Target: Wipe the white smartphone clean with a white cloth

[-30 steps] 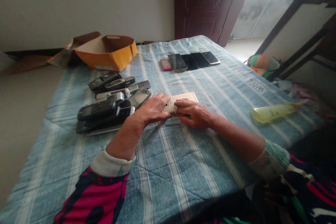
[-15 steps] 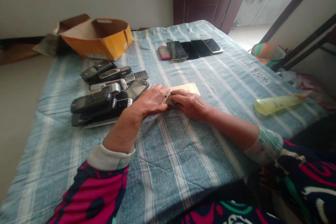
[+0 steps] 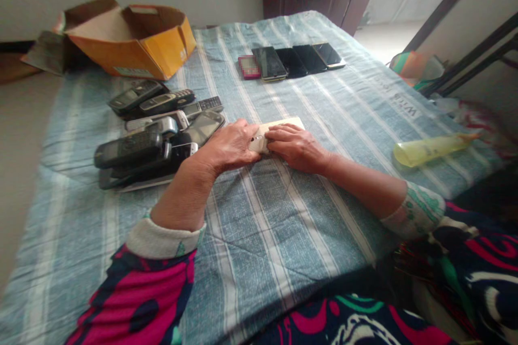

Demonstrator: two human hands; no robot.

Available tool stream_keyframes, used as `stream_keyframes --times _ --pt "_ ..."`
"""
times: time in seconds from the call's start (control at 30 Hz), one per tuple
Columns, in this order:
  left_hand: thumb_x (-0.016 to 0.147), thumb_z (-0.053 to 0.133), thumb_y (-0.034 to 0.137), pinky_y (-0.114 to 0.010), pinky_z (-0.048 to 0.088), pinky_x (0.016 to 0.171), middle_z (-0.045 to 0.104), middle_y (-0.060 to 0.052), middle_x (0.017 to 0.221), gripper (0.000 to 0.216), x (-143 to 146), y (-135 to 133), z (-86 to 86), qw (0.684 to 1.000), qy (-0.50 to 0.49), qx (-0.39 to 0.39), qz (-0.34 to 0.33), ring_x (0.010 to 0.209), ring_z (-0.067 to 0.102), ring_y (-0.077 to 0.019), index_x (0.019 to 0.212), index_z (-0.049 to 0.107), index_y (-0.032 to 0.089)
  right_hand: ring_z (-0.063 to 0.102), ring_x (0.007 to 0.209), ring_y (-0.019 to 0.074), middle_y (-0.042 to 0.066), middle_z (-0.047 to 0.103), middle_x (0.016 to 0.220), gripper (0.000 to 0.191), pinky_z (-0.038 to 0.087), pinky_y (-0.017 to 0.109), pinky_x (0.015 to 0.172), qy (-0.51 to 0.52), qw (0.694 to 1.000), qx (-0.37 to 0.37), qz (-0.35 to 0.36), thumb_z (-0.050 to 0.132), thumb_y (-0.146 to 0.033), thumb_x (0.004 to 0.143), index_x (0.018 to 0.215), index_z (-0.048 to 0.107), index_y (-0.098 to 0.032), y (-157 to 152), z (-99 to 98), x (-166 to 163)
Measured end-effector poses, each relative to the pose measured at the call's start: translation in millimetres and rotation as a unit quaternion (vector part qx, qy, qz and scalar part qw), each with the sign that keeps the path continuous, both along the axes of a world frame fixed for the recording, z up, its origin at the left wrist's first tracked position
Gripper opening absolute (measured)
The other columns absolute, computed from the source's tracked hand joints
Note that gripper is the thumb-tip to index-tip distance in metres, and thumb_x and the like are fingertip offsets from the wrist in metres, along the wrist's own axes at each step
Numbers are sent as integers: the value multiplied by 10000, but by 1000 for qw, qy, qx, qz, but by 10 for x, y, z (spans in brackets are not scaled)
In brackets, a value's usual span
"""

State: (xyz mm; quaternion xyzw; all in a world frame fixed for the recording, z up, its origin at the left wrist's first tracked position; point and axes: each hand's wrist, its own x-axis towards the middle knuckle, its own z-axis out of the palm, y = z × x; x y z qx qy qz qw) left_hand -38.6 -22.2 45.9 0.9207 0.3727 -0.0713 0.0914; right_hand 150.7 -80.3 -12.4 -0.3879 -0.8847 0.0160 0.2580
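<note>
Holding the gold phone (image 3: 285,123) face down on the striped cloth (image 3: 259,226), the left hand (image 3: 229,146) and right hand (image 3: 297,146) meet over its near end. Left fingers curl down onto the back around the camera area; right fingers press flat along the near edge. Whether either hand actually pinches the phone or only bears on it cannot be told, as the fingertips cover the contact.

Recommended handling, as a judgement:
- Keep the phone flat on the cloth so it cannot slip.
- Apply even pressure from both hands; avoid levering one corner.
- Keep fingertips off the lens.

Surrounding items:
- Heap of older handsets (image 3: 156,132): just left of the left hand, stacked and overlapping.
- Row of smartphones (image 3: 297,60): farther back, laid side by side, screens up.
- Yellow bottle (image 3: 429,149): lying on its side, well apart to the right.

Containers:
- Orange cardboard box (image 3: 129,40): at the far left corner, flaps open, tilted toward the camera. No contents are visible inside; its floor is partly hidden.
</note>
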Motion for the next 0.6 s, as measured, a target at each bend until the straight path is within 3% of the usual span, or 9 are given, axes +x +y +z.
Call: stream_keyframes --times 0.1,0.2,0.33,0.6 --pt "747 567 376 -336 475 782 574 -109 1071 459 -3 -5 7 1000 -5 3 -9 933 594 -265 1158 528 177 512 1039 197 48 624 1021 210 295 434 1016 -27 998 46 -16 443 -154 942 845 625 -192 -4 -17 11" --pt "739 569 389 -339 474 778 576 -109 1072 464 -8 8 -13 1000 -7 8 -12 936 597 -270 1149 534 175 522 996 186 59 620 992 253 353 388 961 -42 997 62 -7 407 -150 955 823 621 -181 -2 -24 -9" --pt "733 565 376 -322 469 750 573 -97 1049 432 -6 14 -11 1000 -11 5 -12 907 597 -253 1120 538 184 525 948 180 78 605 948 293 414 342 888 -46 998 50 12 363 -111 955 821 619 -160 15 -25 -75" --pt "754 555 341 -307 462 696 560 -77 924 256 -16 -10 42 999 -25 -8 -23 817 574 -219 946 541 173 517 940 189 94 587 962 266 446 373 876 -35 999 24 32 371 -148 967 846 608 -150 57 -27 -237"
